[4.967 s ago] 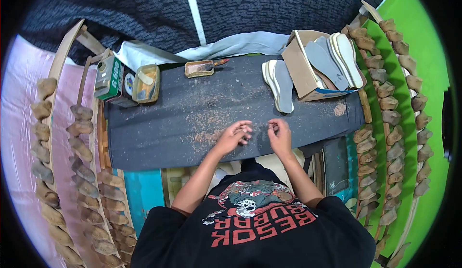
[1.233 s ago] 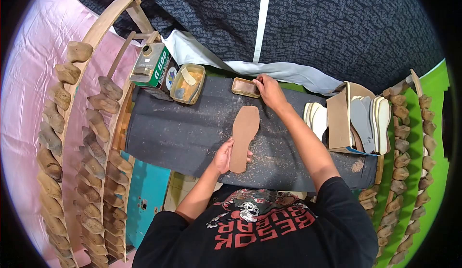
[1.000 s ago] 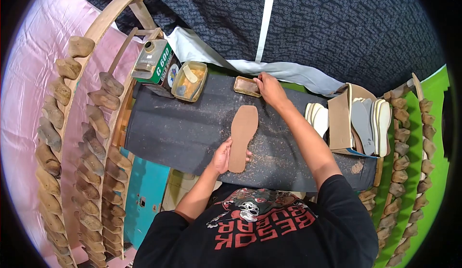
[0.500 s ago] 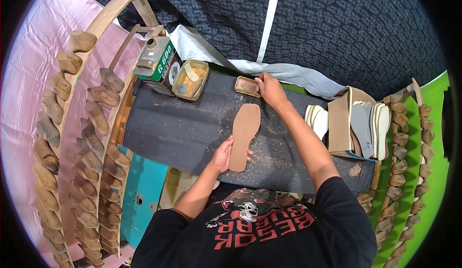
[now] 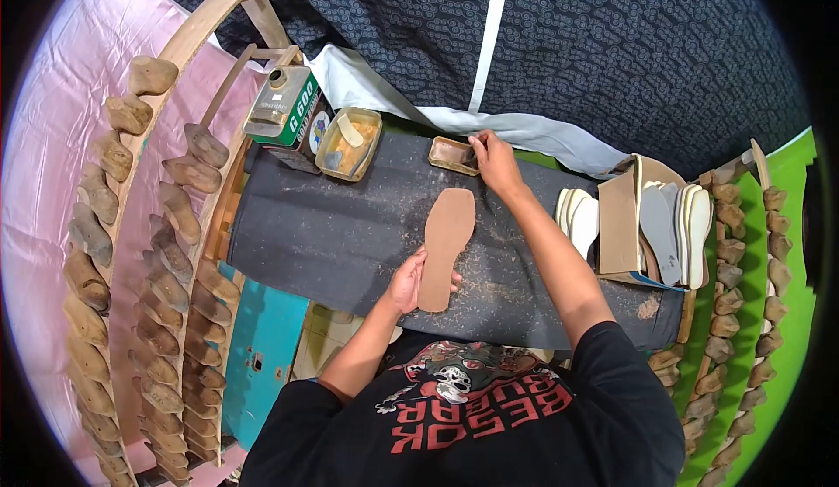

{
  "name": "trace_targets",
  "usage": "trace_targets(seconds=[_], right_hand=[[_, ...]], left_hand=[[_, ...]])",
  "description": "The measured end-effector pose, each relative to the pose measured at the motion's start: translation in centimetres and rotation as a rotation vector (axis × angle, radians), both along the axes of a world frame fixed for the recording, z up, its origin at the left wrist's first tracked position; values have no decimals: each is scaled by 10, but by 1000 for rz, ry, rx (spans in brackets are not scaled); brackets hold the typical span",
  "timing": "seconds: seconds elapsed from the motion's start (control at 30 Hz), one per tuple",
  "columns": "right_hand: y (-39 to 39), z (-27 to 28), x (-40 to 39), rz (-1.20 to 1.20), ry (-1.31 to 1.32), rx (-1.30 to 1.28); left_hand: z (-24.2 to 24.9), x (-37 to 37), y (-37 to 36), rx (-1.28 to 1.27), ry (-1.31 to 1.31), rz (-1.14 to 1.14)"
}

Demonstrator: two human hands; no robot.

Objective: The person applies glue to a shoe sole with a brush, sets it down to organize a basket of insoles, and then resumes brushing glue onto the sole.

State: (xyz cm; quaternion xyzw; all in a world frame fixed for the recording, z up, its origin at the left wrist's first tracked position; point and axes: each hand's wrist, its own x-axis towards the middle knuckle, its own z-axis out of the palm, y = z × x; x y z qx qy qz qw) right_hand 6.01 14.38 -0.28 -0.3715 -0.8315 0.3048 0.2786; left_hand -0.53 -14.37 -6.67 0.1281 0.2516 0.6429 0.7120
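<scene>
A brown insole [image 5: 448, 246] is in my left hand [image 5: 407, 282], its wide end pointing away from me. My thumb lies along its left edge and my fingertips show at the right edge. Out at the far side of the table, my right hand [image 5: 497, 160] has its fingers pinched at the right end of a small rectangular tray [image 5: 454, 169]. Whatever is between those fingertips is too small or hidden to make out.
Dark cloth with scattered crumbs covers the table [image 5: 350, 225]. A G 600 can [image 5: 284, 124] and a tub [image 5: 329, 169] stand at the back left. Pale soles [image 5: 581, 216] and a cardboard box of soles [image 5: 620, 228] sit right. Racks of wooden shoe lasts [image 5: 86, 280] flank both sides.
The whole view has shifted very slightly. My left hand still holds the insole, and my right hand stays at the tray's right end.
</scene>
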Motion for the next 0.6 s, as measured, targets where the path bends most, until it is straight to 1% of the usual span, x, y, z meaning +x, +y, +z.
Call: trace_targets(seconds=[0.03, 0.1, 0.17, 0.23, 0.3, 0.33, 0.4, 0.43, 0.47, 0.53, 0.6], right_hand=[[0, 2, 0, 0, 3, 5], [-2, 0, 4, 87, 7, 35], [2, -6, 7, 66, 24, 77], [4, 3, 9, 53, 44, 126], [2, 11, 20, -40, 124, -79], [1, 13, 26, -42, 121, -79], [-1, 15, 42, -161, 448, -310], [-1, 11, 53, -163, 584, -392], [-4, 7, 68, -166, 583, -390], [-20, 9, 98, -274, 829, -630], [-37, 4, 122, -264, 843, -662]], left_hand=[[0, -1, 1, 5, 3, 0], [-1, 0, 0, -3, -14, -1], [-1, 1, 0, 3, -14, -8], [0, 0, 2, 15, -11, -6], [0, 1, 2, -1, -7, -3], [-1, 1, 2, 0, -10, -5], [-2, 2, 3, -13, 4, -7], [-2, 3, 3, -13, 2, -11], [-2, 3, 4, -13, 6, -18], [2, 5, 6, -11, 7, -30], [7, 8, 10, 30, -14, 4]])
